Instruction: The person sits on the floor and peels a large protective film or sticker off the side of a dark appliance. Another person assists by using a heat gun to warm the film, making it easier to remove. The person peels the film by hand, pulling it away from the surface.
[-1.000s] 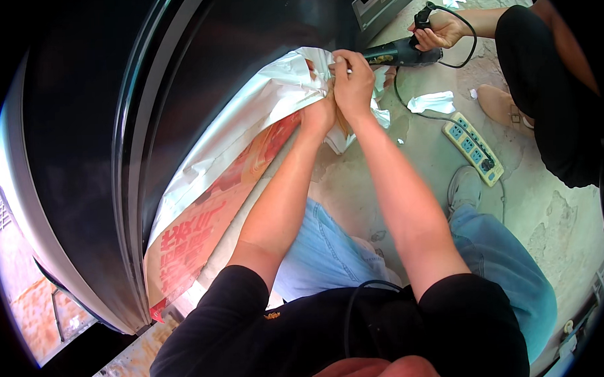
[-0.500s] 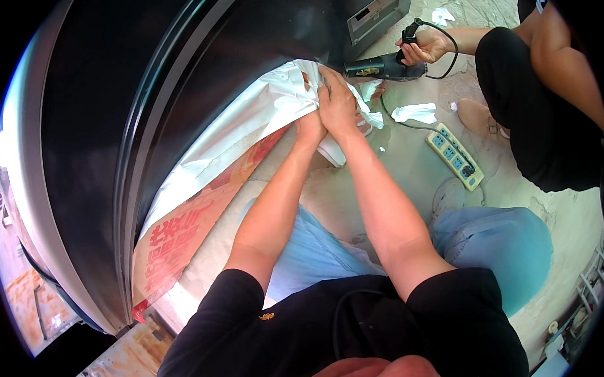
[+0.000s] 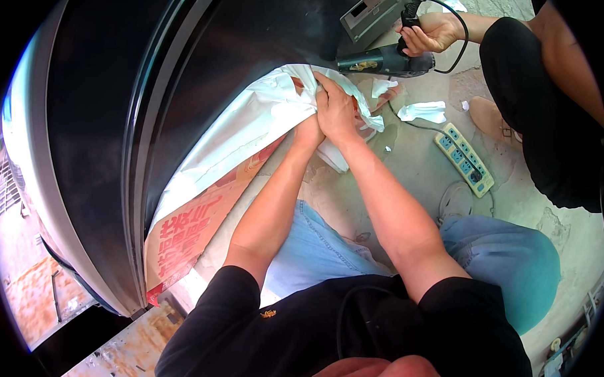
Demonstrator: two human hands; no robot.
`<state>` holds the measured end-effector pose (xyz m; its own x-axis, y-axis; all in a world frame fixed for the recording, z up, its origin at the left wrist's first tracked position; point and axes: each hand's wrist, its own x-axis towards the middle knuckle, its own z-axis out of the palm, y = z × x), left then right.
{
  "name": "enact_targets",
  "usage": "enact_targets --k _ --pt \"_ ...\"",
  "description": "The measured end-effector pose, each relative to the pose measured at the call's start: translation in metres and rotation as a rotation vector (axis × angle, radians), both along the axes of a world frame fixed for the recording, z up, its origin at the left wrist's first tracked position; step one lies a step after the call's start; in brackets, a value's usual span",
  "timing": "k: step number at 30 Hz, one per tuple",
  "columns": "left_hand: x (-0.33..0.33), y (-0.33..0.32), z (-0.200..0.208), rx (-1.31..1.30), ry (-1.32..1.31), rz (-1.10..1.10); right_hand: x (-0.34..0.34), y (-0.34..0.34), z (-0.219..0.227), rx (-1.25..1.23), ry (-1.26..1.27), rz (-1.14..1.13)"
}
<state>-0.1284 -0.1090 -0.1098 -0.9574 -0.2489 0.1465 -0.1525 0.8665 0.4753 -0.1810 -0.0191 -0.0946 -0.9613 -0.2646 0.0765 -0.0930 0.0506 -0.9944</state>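
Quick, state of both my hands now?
Left hand: at the white sheet, fingers hidden; open or closed can't be told.
Right hand: against the sheet; grip can't be told.

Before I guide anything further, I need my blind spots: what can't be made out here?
All in the head view:
- Left hand: fingers mostly hidden by the right hand and white sheet.
- Whatever lies beneath the sheet: covered by it.
- Black blower: handle partly hidden by the co-worker's hand.
- Co-worker's head: cut off by the picture's edge.
- Small floor scrap: too small to identify.
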Motion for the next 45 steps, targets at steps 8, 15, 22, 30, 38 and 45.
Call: enact_targets --k 8,15,22,30,38,45 --pt "0.004 -0.002 0.010 0.082 -0.038 0.012 0.004 0.003 0.001 -0.032 -0.070 0.026" --pt "0.001 0.003 0.020 0.097 0.000 -0.025 0.010 0.008 0.006 -0.115 -0.144 0.012" --pt "0.004 0.005 0.024 0.025 -0.005 0.105 0.016 0.016 -0.025 -0.041 -0.229 -0.209" --pt "0.013 0.000 0.021 0.044 0.002 0.143 -0.023 0.006 -0.047 -0.178 -1.279 0.176" --pt "0.004 0.010 0.010 0.036 0.036 0.159 -0.018 0.000 -0.071 -0.492 -1.231 0.081" --pt "0.006 0.011 0.005 0.018 0.068 0.175 -0.011 0.002 -0.068 -0.484 -1.226 0.072"
